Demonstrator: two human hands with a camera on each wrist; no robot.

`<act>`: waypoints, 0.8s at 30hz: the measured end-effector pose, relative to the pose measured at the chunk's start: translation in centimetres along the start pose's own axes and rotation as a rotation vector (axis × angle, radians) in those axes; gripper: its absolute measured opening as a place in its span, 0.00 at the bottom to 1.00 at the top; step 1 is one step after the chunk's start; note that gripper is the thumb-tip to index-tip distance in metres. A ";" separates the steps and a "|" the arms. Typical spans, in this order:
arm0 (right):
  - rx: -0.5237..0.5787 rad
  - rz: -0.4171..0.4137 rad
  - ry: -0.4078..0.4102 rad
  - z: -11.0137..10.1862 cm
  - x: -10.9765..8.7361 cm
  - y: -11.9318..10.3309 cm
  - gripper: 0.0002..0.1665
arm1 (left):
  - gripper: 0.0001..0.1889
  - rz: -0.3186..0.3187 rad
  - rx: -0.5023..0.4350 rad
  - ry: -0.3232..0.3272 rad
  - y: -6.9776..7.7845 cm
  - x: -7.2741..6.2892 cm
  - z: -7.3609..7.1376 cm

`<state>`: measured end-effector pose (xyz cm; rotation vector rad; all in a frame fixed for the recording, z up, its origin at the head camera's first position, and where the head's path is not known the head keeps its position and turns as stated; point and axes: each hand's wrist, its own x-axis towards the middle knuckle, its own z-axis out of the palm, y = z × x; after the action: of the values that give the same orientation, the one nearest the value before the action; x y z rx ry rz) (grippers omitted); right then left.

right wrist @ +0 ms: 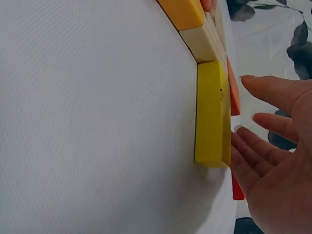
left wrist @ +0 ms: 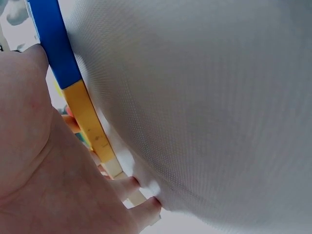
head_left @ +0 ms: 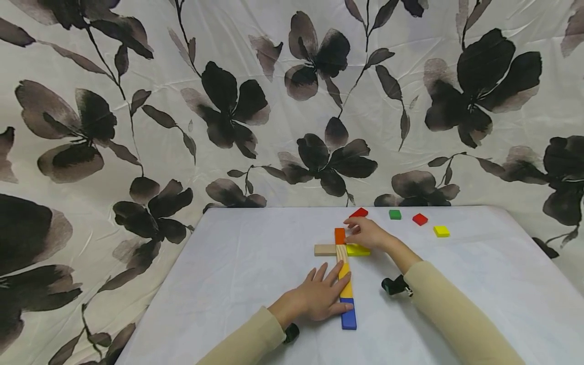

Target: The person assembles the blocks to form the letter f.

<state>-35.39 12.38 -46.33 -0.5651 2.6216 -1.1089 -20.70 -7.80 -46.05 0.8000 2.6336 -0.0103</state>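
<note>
Wooden blocks lie in a cross shape on the white table. Its upright runs from an orange block [head_left: 339,236] through a plain wood block [head_left: 341,253] and an amber block [head_left: 348,290] to a blue block [head_left: 349,321]. A tan block [head_left: 324,250] forms the left arm, a yellow block [head_left: 358,250] the right. My left hand [head_left: 316,295] is spread beside the upright, thumb at the blue block, fingers over the amber one. My right hand [right wrist: 275,151] has its fingers extended with nothing between them, beside the orange and yellow blocks. A red block [head_left: 359,212] lies just beyond its fingertips.
Near the far edge of the table [head_left: 237,284] lie a green block [head_left: 395,215], another red block [head_left: 420,219] and a small yellow block [head_left: 441,231]. Behind the table hangs a white cloth [head_left: 274,121] with dark flowers.
</note>
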 end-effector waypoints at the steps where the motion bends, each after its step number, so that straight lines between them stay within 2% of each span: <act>1: -0.010 -0.007 0.007 -0.1 -0.1 0.0 0.32 | 0.43 -0.002 0.000 -0.002 0.0 0.0 0.0; 9: -0.101 -0.005 0.111 -1.3 -0.4 0.7 0.30 | 0.43 0.002 -0.003 0.000 -0.1 0.0 0.2; 16: -0.131 0.047 0.207 -2.2 0.0 2.0 0.36 | 0.43 -0.002 -0.007 -0.002 -0.2 -0.1 0.1; 24: -0.121 0.056 0.193 -2.8 0.8 3.3 0.41 | 0.43 0.008 -0.027 -0.012 -0.1 -0.1 0.1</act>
<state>-37.99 15.88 -46.92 -0.4245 2.8666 -1.0416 -20.66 -7.97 -46.10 0.7987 2.6140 0.0228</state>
